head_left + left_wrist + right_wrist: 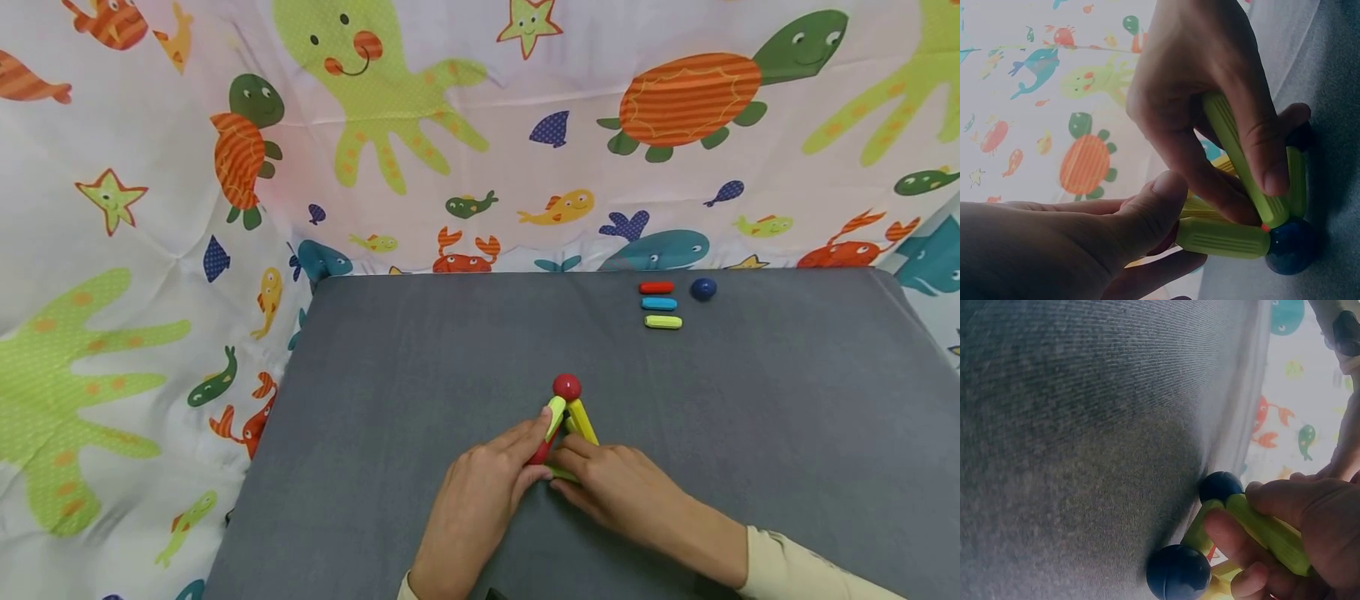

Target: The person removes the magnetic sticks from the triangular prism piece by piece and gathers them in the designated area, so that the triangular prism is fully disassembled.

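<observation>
A small frame of magnetic sticks and balls stands upright, a red ball (567, 387) on top. Below the ball lean a yellow stick (583, 422) and a yellow-green one; a red stick (542, 451) shows beside my fingers. Dark blue balls (1179, 573) sit at its base on the cloth. My left hand (483, 475) holds the frame's left side, thumb low and index finger higher up. My right hand (626, 483) pinches a yellow-green stick (1244, 162) between thumb and finger; its lower end meets a blue ball (1291, 245). Fingers hide part of the frame.
Farther back on the grey cloth-covered table (420, 350) lie a red stick (657, 287), a light blue stick (659, 304), a yellow stick (663, 322) and a dark blue ball (703, 289). Behind hangs a curtain (420, 225) printed with sea animals.
</observation>
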`<action>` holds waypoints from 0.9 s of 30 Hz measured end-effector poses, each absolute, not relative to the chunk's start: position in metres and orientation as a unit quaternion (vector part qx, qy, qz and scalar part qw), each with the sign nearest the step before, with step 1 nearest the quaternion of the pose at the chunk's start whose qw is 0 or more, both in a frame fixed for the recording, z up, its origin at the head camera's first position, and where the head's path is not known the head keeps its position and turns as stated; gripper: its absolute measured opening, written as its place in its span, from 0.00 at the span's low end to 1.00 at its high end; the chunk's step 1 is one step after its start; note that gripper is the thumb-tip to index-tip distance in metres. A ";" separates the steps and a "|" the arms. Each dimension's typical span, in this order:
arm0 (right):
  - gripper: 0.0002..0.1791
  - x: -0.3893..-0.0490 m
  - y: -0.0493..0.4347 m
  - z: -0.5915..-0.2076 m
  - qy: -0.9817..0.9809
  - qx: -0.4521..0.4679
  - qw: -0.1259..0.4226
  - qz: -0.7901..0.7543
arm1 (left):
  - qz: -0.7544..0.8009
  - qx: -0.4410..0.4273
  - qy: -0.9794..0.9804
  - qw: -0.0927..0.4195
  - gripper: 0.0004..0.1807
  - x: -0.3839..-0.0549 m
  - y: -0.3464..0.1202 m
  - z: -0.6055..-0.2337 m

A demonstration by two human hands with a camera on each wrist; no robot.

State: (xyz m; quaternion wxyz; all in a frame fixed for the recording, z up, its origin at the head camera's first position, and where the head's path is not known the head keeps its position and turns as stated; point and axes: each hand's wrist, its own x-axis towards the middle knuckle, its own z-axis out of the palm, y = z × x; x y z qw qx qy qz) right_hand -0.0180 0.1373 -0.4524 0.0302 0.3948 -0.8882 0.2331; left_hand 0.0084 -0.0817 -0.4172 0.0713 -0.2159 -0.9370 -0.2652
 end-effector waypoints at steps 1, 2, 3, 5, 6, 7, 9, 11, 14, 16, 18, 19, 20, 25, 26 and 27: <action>0.16 -0.018 0.137 -0.453 -0.888 0.395 0.032 0.233 | -0.266 -0.216 -0.937 0.071 0.39 0.008 -0.082 -0.417; 0.16 -0.019 0.136 -0.454 -0.888 0.395 0.034 0.232 | -0.265 -0.216 -0.937 0.071 0.39 0.008 -0.081 -0.417; 0.16 -0.019 0.136 -0.454 -0.888 0.395 0.036 0.231 | -0.264 -0.216 -0.937 0.070 0.38 0.008 -0.081 -0.417; 0.17 -0.019 0.135 -0.456 -0.889 0.394 0.042 0.228 | -0.263 -0.216 -0.938 0.068 0.38 0.008 -0.081 -0.417; 0.17 -0.019 0.135 -0.457 -0.890 0.393 0.046 0.225 | -0.264 -0.216 -0.938 0.066 0.38 0.008 -0.081 -0.417; 0.17 -0.019 0.135 -0.458 -0.891 0.393 0.050 0.224 | -0.264 -0.216 -0.938 0.065 0.38 0.008 -0.081 -0.417; 0.16 -0.019 0.134 -0.460 -0.892 0.391 0.060 0.219 | -0.265 -0.216 -0.938 0.062 0.38 0.008 -0.081 -0.417; 0.16 -0.019 0.133 -0.461 -0.893 0.390 0.070 0.215 | -0.267 -0.215 -0.938 0.061 0.38 0.008 -0.081 -0.416; 0.15 -0.019 0.131 -0.464 -0.894 0.387 0.084 0.210 | -0.269 -0.214 -0.937 0.061 0.38 0.008 -0.081 -0.416; 0.15 -0.019 0.130 -0.466 -0.894 0.385 0.088 0.209 | -0.271 -0.213 -0.937 0.059 0.38 0.008 -0.081 -0.415; 0.16 -0.019 0.129 -0.467 -0.895 0.384 0.094 0.206 | -0.272 -0.212 -0.937 0.058 0.38 0.008 -0.081 -0.415; 0.16 -0.019 0.129 -0.467 -0.895 0.384 0.097 0.203 | -0.273 -0.212 -0.937 0.057 0.38 0.008 -0.081 -0.415; 0.16 -0.019 0.129 -0.467 -0.896 0.384 0.100 0.200 | -0.274 -0.212 -0.936 0.057 0.38 0.008 -0.081 -0.415; 0.14 -0.021 0.127 -0.467 -0.896 0.386 0.117 0.185 | -0.276 -0.211 -0.936 0.057 0.38 0.008 -0.080 -0.415; 0.14 -0.021 0.126 -0.467 -0.896 0.386 0.119 0.184 | -0.276 -0.211 -0.936 0.057 0.38 0.007 -0.080 -0.415; 0.14 -0.021 0.126 -0.467 -0.896 0.386 0.121 0.182 | -0.276 -0.212 -0.936 0.057 0.38 0.008 -0.080 -0.415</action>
